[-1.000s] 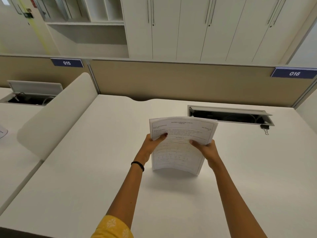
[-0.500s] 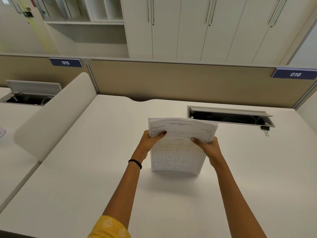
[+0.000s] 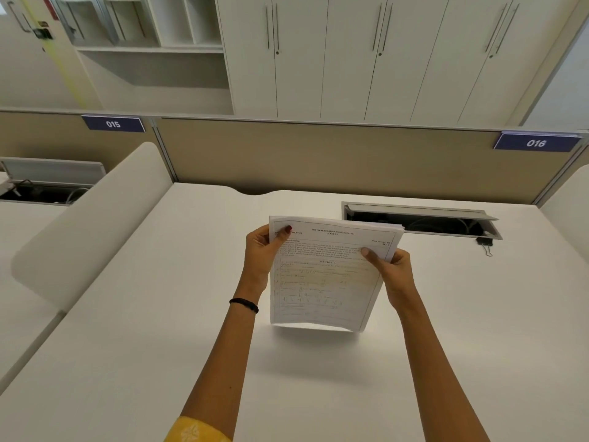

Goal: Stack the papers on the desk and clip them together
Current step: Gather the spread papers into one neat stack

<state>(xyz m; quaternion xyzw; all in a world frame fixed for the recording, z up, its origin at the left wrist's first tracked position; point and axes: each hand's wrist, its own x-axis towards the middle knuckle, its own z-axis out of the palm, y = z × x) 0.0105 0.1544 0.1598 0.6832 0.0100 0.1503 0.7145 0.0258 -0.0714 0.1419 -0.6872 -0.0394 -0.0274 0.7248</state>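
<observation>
A stack of printed exam papers (image 3: 325, 282) stands nearly upright over the white desk (image 3: 159, 314), its bottom edge at or just above the surface. My left hand (image 3: 263, 255) grips the stack's left edge near the top, thumb on the front page. My right hand (image 3: 390, 266) grips the right edge, thumb on the front. A black binder clip (image 3: 485, 244) lies on the desk at the far right, beside the cable tray, well away from both hands.
An open cable tray (image 3: 420, 220) is recessed in the desk behind the papers. A beige partition (image 3: 318, 157) runs along the back. A white rounded divider (image 3: 95, 224) borders the desk's left side, with a neighbouring desk beyond.
The stack has been lifted slightly and stands more upright. My left hand has slid up towards the top left corner; my right hand keeps its hold on the right edge.
</observation>
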